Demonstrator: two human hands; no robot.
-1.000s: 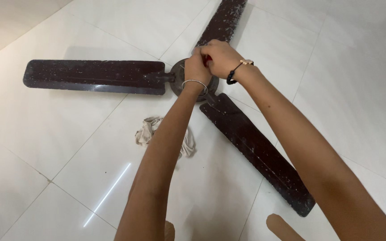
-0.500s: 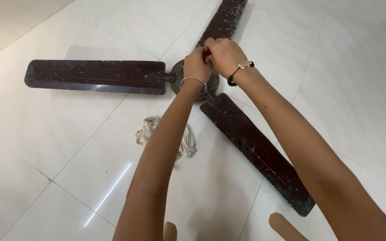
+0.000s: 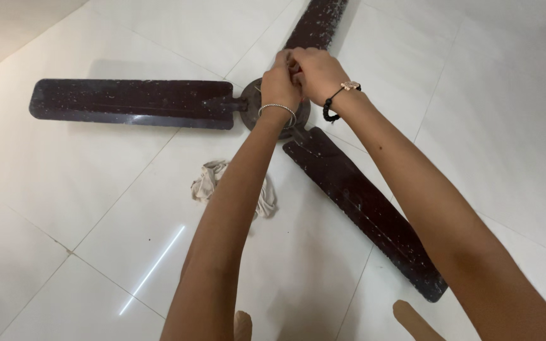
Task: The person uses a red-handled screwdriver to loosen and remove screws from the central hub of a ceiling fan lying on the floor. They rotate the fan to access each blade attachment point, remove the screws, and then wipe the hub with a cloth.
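Observation:
A dark brown ceiling fan lies on the white tile floor, its hub [image 3: 251, 106] mostly hidden under my hands. Three dusty blades spread out from it: one to the left [image 3: 134, 104], one to the lower right [image 3: 361, 205], one to the top [image 3: 318, 22]. My left hand [image 3: 279, 86], with a silver bangle at the wrist, and my right hand [image 3: 315, 74], with a black bead bracelet, are closed tightly together over the hub. They grip a small red-handled tool, of which only a sliver shows between the fingers.
A crumpled beige cloth [image 3: 208, 181] lies on the floor just below the hub, partly behind my left forearm. My toes [image 3: 414, 321] show at the bottom edge. Grout lines cross the glossy tiles, with a streak of reflected light at lower left.
Both hands have shifted slightly up and left over the hub and turned a little. The red handle shows less than before. The fan and cloth have not moved.

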